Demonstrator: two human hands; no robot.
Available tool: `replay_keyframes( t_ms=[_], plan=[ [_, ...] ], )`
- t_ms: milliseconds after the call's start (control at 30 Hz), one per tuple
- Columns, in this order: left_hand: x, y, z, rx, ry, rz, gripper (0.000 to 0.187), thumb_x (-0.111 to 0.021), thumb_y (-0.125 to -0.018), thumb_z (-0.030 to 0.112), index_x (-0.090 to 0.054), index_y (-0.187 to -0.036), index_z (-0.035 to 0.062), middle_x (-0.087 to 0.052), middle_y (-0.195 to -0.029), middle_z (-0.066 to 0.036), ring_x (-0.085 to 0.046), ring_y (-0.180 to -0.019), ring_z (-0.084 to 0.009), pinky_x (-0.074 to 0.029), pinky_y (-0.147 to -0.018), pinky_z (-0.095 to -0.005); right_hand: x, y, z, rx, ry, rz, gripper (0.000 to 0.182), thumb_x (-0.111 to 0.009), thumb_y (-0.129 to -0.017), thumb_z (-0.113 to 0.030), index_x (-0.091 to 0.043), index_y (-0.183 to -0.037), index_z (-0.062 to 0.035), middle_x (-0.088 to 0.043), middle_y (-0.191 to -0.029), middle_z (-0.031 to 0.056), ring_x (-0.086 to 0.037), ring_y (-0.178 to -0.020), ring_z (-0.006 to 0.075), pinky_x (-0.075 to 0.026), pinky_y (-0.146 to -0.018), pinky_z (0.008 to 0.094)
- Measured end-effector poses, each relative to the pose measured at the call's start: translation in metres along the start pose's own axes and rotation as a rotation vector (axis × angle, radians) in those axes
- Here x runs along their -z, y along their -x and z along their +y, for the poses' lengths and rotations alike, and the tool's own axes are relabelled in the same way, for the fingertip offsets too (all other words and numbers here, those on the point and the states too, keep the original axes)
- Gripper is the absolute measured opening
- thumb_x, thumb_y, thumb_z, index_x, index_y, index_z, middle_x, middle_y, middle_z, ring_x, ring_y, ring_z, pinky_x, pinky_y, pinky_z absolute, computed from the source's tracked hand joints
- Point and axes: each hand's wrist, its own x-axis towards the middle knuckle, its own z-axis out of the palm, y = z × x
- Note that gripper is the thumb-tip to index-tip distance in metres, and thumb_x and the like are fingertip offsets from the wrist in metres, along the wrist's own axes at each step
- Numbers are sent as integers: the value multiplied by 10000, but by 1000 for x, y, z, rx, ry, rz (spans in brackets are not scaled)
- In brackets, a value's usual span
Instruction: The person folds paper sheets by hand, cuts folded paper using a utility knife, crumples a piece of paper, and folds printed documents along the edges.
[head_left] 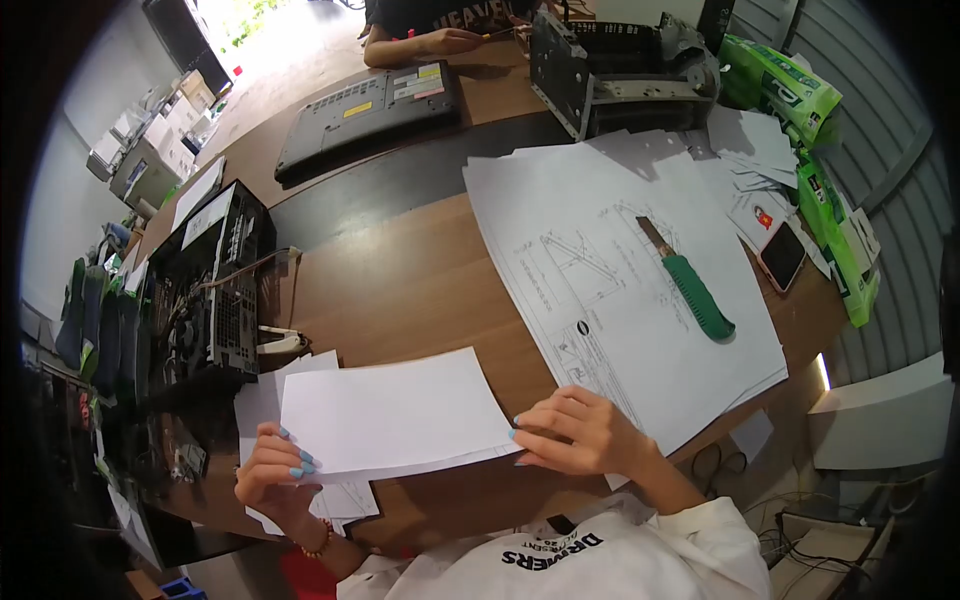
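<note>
Brown worktop (380, 270), near edge toward you. Your white sheet (395, 415) sits by that edge, between your hands, long axis running hand to hand, roughly along the edge. Left hand (275, 468) grasps its near-left corner; right hand (580, 430) has fingertips at the near-right corner, can't tell if pinching. Right is nearer the green cutter (690, 285).
</note>
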Motion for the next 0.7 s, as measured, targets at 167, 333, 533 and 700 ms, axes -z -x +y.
replay_keyframes(
  t_ms=[167, 333, 533, 700],
  plan=[
    [0, -4, 3, -57, 64, 6, 226, -760, -637, 116, -546, -698, 76, -584, -611, -14, -538, -586, -140, -385, -676, -357, 38, 7, 10, -188, 227, 30, 192, -682, -700, -136, -603, -853, -51, -583, -882, 84, -578, -785, 221, -467, -676, 336],
    [24, 8, 24, -216, -454, 166, 219, -747, -641, 68, -545, -721, 37, -591, -647, -77, -549, -609, -181, -409, -704, -387, 85, 32, 19, -435, 522, 13, 218, -641, -670, -12, -608, -884, -39, -565, -962, 102, -540, -892, 264, -427, -733, 366],
    [68, 34, 70, -235, -875, 595, 137, -647, -755, -29, -539, -839, -25, -587, -828, -145, -558, -776, -237, -473, -753, -378, 111, 54, 32, -559, 610, 48, 231, -574, -707, 71, -605, -923, -6, -558, -1008, 117, -531, -953, 288, -433, -804, 378],
    [95, 44, 93, -356, -1218, 689, 174, -690, -716, -21, -558, -830, -29, -605, -842, -151, -586, -794, -206, -511, -724, -333, 108, 49, 30, -534, 587, 21, 221, -552, -742, 73, -602, -944, 0, -557, -1026, 110, -533, -958, 266, -437, -807, 376]
  ],
)
